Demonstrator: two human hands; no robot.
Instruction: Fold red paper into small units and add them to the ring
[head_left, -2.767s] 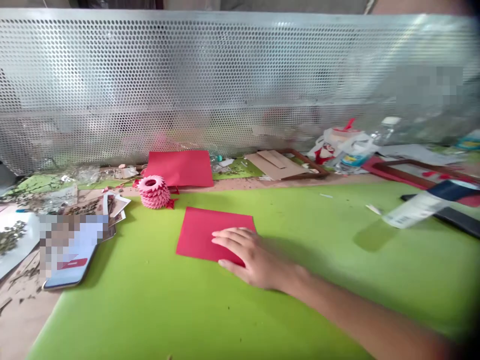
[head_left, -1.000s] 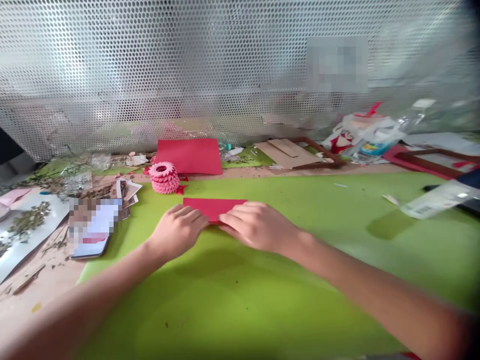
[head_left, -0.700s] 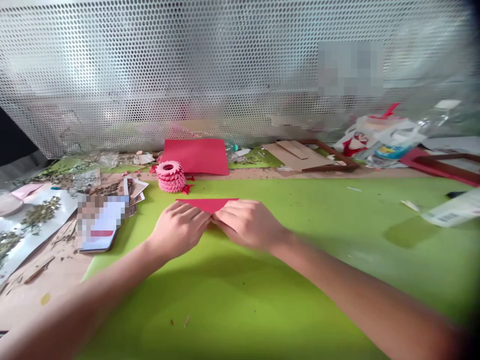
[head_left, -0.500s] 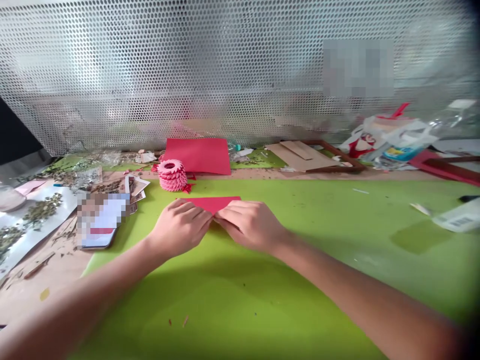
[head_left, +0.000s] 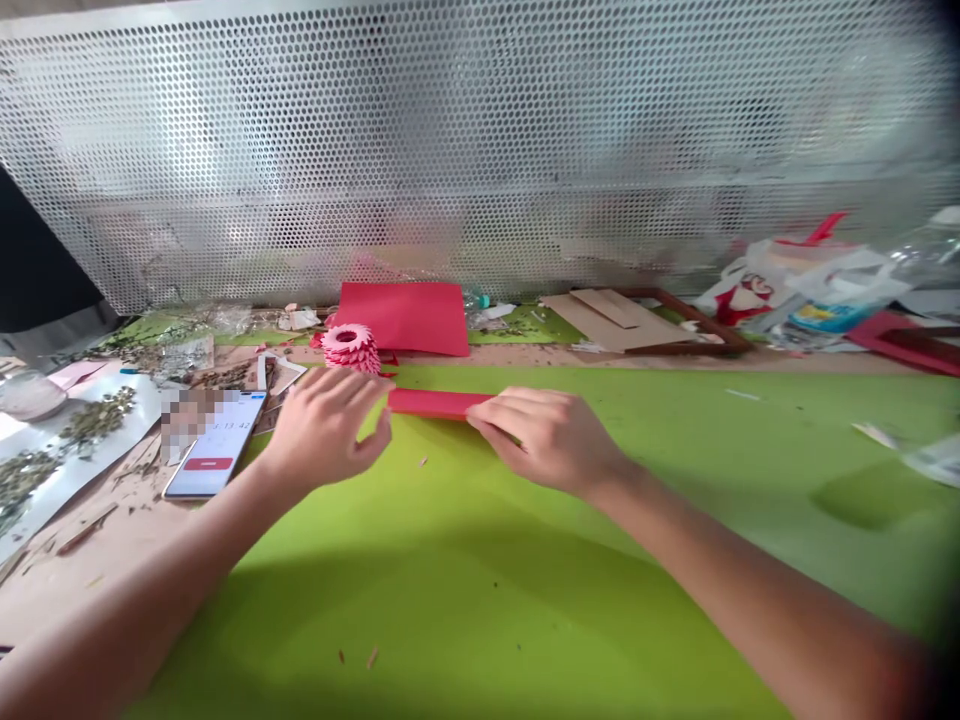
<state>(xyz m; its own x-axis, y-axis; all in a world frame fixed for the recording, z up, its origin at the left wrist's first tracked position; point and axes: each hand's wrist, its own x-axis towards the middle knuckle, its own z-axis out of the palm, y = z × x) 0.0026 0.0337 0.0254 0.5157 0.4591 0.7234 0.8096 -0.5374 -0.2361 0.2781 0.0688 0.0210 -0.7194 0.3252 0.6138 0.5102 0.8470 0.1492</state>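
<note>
A narrow folded strip of red paper [head_left: 437,404] lies across the space between my hands, just above or on the green mat. My right hand [head_left: 551,440] pinches its right end between thumb and fingers. At the strip's left end is my left hand [head_left: 330,425], thumb spread away from the fingers; whether its fingertips touch the paper is unclear. Behind my left fingertips stands a pink ring-shaped stack of jagged-edged paper [head_left: 350,350]. A larger red sheet [head_left: 405,318] rests farther back.
A phone [head_left: 217,450] lies left, near dried plant bits [head_left: 101,415] on white paper. Brown cardboard [head_left: 611,322] and a wooden frame [head_left: 697,320] sit at the back. Plastic bags [head_left: 810,290] and a bottle [head_left: 930,250] stand back right, before a perforated metal panel [head_left: 480,130].
My hands have moved apart from the middle of the red paper. The left thumb has spread, and the paper now shows as a narrow strip instead of a triangle-like shape.
</note>
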